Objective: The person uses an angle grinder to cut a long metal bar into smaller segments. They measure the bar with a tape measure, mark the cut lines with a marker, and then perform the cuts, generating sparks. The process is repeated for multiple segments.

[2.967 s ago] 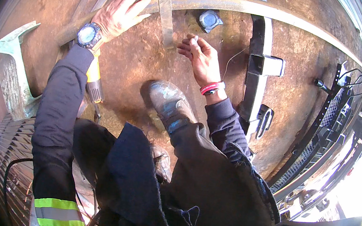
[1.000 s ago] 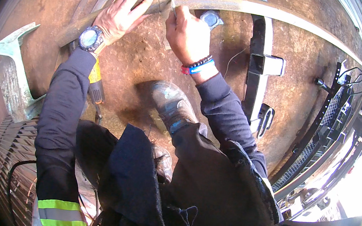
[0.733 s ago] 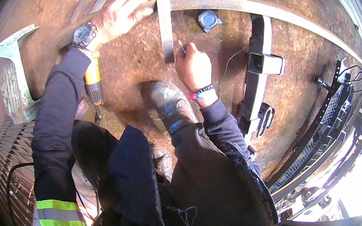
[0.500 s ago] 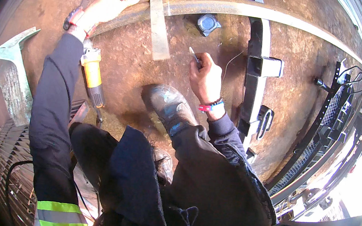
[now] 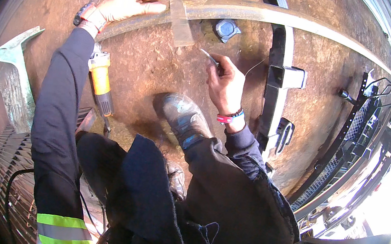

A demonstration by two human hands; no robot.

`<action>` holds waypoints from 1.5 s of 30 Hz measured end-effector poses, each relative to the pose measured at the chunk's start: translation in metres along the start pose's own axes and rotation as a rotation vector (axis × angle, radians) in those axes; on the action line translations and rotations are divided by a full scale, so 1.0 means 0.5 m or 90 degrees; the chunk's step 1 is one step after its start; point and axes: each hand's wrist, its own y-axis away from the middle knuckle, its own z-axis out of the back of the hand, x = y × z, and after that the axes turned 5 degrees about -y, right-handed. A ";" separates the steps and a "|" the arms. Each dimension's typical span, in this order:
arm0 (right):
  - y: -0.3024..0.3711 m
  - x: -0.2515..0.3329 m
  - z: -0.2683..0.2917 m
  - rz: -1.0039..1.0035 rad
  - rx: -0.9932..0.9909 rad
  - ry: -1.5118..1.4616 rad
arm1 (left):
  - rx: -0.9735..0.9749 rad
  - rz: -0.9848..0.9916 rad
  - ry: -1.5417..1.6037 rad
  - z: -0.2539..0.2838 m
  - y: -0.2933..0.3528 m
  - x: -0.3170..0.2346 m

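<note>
A long curved metal pipe (image 5: 246, 11) runs across the far side. Over it lies a flat, translucent beige strip (image 5: 182, 28), its free end hanging toward me. My left hand (image 5: 130, 4) rests along the pipe, thumb and fingers closed on the strip's left edge. Below the strip's free end, my right hand (image 5: 227, 84) grips a slim, pale-tipped pointed tool (image 5: 207, 55); its exact kind is hard to make out. The tip points up and left, apart from the strip. A blue lobed metal piece (image 5: 226, 30) sits just beyond the tool.
A yellow and black angle grinder (image 5: 100, 81) lies left of my boot (image 5: 181, 115). Farther left stands a pale green steel beam (image 5: 14, 82). A black metal frame (image 5: 275, 87) crosses at right, with a black mesh-panelled assembly (image 5: 341, 153) beyond.
The strip's free end has swung up and to the right. My left hand has shifted slightly right along the pipe. My right hand still holds the tool, its tip now slightly farther left.
</note>
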 end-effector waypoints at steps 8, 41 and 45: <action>-0.120 0.078 0.074 -0.011 0.003 -0.207 | 0.030 -0.023 0.064 0.000 0.012 0.012; -0.436 0.203 -0.045 0.009 0.448 0.181 | 0.014 0.029 -0.007 0.010 0.003 0.000; -0.424 0.219 -0.034 0.083 0.444 0.258 | 0.014 -0.024 0.040 0.002 -0.006 -0.007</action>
